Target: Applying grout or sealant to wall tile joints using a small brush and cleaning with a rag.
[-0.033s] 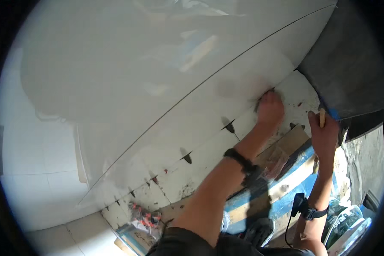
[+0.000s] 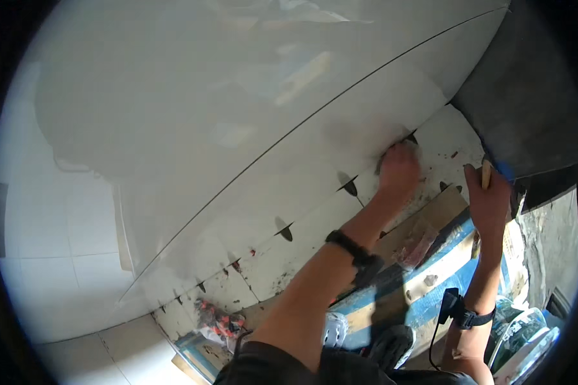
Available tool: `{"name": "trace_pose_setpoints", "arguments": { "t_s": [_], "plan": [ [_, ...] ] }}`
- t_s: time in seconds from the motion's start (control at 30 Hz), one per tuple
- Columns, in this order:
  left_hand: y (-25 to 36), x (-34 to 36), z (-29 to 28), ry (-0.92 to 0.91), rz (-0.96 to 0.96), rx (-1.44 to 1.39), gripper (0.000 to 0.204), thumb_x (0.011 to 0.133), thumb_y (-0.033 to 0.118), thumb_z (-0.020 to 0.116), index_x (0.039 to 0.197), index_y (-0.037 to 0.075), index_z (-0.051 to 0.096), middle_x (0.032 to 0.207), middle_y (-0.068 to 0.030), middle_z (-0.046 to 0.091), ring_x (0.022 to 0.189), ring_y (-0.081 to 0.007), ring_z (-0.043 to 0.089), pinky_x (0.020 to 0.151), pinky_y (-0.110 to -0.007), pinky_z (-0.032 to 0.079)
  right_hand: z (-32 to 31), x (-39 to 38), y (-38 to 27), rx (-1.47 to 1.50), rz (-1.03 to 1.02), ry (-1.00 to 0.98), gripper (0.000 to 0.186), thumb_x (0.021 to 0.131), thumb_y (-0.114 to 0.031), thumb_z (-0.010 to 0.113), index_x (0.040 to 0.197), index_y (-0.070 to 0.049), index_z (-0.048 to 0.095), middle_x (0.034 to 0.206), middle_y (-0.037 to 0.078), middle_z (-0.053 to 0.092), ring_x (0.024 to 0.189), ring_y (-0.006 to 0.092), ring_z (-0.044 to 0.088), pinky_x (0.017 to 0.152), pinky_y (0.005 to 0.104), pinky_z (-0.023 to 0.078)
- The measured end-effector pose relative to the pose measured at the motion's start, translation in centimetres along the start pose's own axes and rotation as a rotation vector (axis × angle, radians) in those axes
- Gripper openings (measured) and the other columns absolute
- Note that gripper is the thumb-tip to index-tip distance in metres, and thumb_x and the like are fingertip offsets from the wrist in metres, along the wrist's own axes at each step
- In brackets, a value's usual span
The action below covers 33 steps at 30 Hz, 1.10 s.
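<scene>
A large glossy pale tile panel [image 2: 192, 128] meets a white tiled ledge [image 2: 315, 240] along a seam. Dark wedges stick out from that seam, among them one wedge [image 2: 349, 187] left of my hands and another wedge [image 2: 411, 137] just beyond my left hand. My left hand [image 2: 401, 168] is closed at the seam, its fingertips bent down and hidden, so what they grip cannot be made out. Farther right, my right hand [image 2: 491, 200] is closed around a short wooden handle [image 2: 486, 174] that points up; the rest of the tool is hidden.
A clear bag of red and black pieces [image 2: 218, 321] lies at the lower left. Cardboard [image 2: 433, 215] and a blue-and-white striped package [image 2: 443, 269] lie below the ledge. Greenish plastic [image 2: 520, 330] is at lower right, a dark grey panel [image 2: 533, 96] at upper right.
My left hand has shifted slightly left and toward me, so the wedge beyond it shows more. My right hand with the wooden handle has hardly moved.
</scene>
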<state>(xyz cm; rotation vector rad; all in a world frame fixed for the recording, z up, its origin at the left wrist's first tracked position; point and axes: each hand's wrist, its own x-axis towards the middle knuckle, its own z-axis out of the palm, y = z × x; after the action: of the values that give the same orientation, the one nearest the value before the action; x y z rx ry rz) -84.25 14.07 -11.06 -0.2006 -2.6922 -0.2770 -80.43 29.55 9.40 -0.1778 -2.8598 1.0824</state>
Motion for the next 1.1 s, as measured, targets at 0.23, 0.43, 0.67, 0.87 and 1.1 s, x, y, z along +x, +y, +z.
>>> {"name": "trace_pose_setpoints", "arguments": {
  "t_s": [0.23, 0.43, 0.67, 0.87, 1.1],
  "plan": [
    [-13.3, -22.0, -17.9, -0.078, -0.126, 0.042, 0.032, 0.077, 0.007, 0.063, 0.107, -0.001, 0.069, 0.104, -0.0155, 0.066, 0.101, -0.0337, 0.063, 0.088, -0.045, 0.053, 2.0, -3.4, -4.2, 0.039, -0.156, -0.122, 0.035, 0.096, -0.026, 0.072, 0.078, 0.002, 0.061, 0.063, 0.013, 0.054, 0.056, 0.0197, 0.047, 0.057, 0.0425, 0.042],
    [-16.6, -30.1, -25.3, -0.117, -0.369, -0.007, 0.03, 0.079, 0.002, 0.066, 0.109, -0.001, 0.067, 0.105, -0.0163, 0.066, 0.101, -0.0368, 0.062, 0.09, -0.047, 0.052, 5.5, -6.1, -7.5, 0.037, -0.311, -0.194, 0.036, 0.096, -0.026, 0.071, 0.077, 0.002, 0.061, 0.064, 0.016, 0.057, 0.056, 0.024, 0.049, 0.058, 0.0448, 0.043],
    [-15.5, -28.5, -28.1, -0.371, -0.994, -0.094, 0.051, 0.097, 0.046, 0.056, 0.08, 0.001, 0.074, 0.085, -0.0236, 0.074, 0.08, -0.0488, 0.07, 0.077, -0.056, 0.056, 7.8, -11.0, -13.4, 0.086, -0.431, -0.3, 0.039, 0.095, -0.031, 0.072, 0.078, 0.002, 0.062, 0.07, 0.021, 0.064, 0.063, 0.0409, 0.061, 0.063, 0.0467, 0.049],
    [-16.2, -29.1, -25.8, -0.135, -1.381, 0.087, 0.045, 0.091, 0.049, 0.067, 0.101, 0.007, 0.077, 0.096, -0.0198, 0.077, 0.095, -0.0408, 0.073, 0.086, -0.052, 0.057, 7.0, -15.2, -12.0, 0.121, -0.481, -0.306, 0.03, 0.093, -0.024, 0.075, 0.081, 0.001, 0.063, 0.072, 0.022, 0.062, 0.065, 0.0412, 0.062, 0.062, 0.0463, 0.049],
    [-16.3, -30.6, -23.5, 0.05, -1.322, 0.112, 0.033, 0.087, 0.039, 0.07, 0.094, 0.007, 0.078, 0.091, -0.0185, 0.076, 0.089, -0.0394, 0.073, 0.081, -0.051, 0.056, 5.2, -16.5, -10.0, 0.018, -0.434, -0.224, 0.033, 0.093, -0.024, 0.075, 0.078, 0.002, 0.061, 0.065, 0.019, 0.056, 0.056, 0.0338, 0.054, 0.057, 0.0452, 0.045]
  ]
}}
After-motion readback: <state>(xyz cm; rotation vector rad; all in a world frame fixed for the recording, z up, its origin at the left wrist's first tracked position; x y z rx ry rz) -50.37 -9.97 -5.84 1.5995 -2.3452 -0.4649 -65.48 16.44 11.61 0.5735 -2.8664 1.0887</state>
